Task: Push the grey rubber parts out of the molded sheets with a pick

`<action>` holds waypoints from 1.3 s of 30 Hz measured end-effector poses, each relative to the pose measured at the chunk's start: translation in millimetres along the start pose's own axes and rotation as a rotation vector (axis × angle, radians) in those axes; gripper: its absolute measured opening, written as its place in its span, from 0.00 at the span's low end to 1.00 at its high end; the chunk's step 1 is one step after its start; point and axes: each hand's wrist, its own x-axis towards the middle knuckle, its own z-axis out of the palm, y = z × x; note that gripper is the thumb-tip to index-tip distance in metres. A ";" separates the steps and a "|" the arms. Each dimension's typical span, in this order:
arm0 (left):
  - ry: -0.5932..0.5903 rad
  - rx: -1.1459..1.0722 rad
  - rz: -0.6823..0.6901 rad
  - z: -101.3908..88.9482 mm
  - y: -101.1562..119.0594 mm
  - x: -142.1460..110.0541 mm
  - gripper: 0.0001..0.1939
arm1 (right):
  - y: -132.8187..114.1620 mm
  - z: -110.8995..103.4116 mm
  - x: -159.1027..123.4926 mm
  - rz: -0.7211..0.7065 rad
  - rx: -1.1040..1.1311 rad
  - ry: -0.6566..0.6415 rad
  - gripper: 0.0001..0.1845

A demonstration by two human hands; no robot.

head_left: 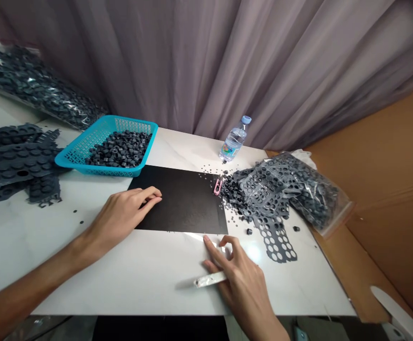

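Note:
My left hand (128, 206) rests over the left part of a black mat (185, 201), thumb and fingers pinched together; whatever they hold, if anything, is hidden. Below the mat's front edge, my right hand (240, 272) has a white pen-like stick (209, 279) tucked in it, pointing left. Its index finger reaches toward the mat and its fingertips are near the white tabletop. At the mat's right edge lie small pink thread snips (217, 186). Beside them is a pile of small black rubber rings (234, 189) and tiny round offcuts.
A blue basket (110, 171) of black rubber pieces stands behind the mat's left side. Moulded black rubber sheets (10, 163) and a large filled bag (35, 85) lie left. Right are punched sheets (277, 241), another filled bag (316, 199) and a water bottle (234, 142).

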 end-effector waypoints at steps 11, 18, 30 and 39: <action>-0.156 -0.552 -0.152 13.2 -5.2 16.1 0.18 | 14.2 4.6 6.5 0.172 0.190 0.184 0.23; -0.325 -0.870 -0.327 2.5 -8.3 17.3 0.20 | 10.1 5.4 5.9 -0.007 0.056 0.096 0.21; -0.486 -1.063 -0.386 2.5 20.9 9.5 0.16 | 7.5 10.9 8.5 -0.049 0.120 0.102 0.16; 0.088 -0.448 -0.189 -18.4 -7.1 24.9 0.19 | 4.5 10.2 12.0 -0.062 0.129 0.145 0.16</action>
